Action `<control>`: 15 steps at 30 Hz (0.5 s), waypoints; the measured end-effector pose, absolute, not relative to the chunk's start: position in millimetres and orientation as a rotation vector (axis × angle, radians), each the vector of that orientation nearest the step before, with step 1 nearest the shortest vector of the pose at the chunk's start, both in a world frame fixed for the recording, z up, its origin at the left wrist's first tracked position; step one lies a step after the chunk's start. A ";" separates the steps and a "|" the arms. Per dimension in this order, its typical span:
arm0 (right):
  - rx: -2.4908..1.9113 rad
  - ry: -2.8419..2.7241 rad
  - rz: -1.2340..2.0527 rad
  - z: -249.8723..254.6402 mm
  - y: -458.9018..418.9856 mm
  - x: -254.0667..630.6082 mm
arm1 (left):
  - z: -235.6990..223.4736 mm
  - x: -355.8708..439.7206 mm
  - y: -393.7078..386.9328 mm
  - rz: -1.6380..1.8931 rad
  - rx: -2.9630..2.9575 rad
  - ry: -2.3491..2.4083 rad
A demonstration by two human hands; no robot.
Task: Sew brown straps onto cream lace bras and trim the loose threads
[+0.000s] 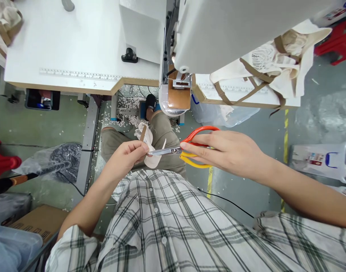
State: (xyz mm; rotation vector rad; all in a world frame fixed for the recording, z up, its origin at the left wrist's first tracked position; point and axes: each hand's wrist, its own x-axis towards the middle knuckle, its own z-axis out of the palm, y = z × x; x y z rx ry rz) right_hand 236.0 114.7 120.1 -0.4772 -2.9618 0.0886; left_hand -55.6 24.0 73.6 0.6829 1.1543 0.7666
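Note:
My right hand [229, 153] grips a pair of scissors [200, 132] with one red and one yellow handle. The blades point left and reach the edge of a small cream fabric piece [152, 161], right by the fingertips of my left hand [130, 155]. That hand pinches the fabric between thumb and forefinger, over my lap. A brown strap [143, 133] lies on the fabric, and a thin pale strip [164, 143] sticks up just above the blades. The fingers of my left hand hide part of the fabric.
Ahead stands a sewing machine [218, 34] with a brown plate [178, 96] under its needle area. Cream fabric with brown straps [260, 71] hangs over the right table edge. A ruler strip [79, 74] marks the white table. White scraps litter the floor; a plastic bin [320, 160] stands right.

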 end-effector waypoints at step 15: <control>-0.328 -2.928 -0.013 120.0 115.4 235.2 | 69.5 -54.0 31.1 0.693 0.418 1.038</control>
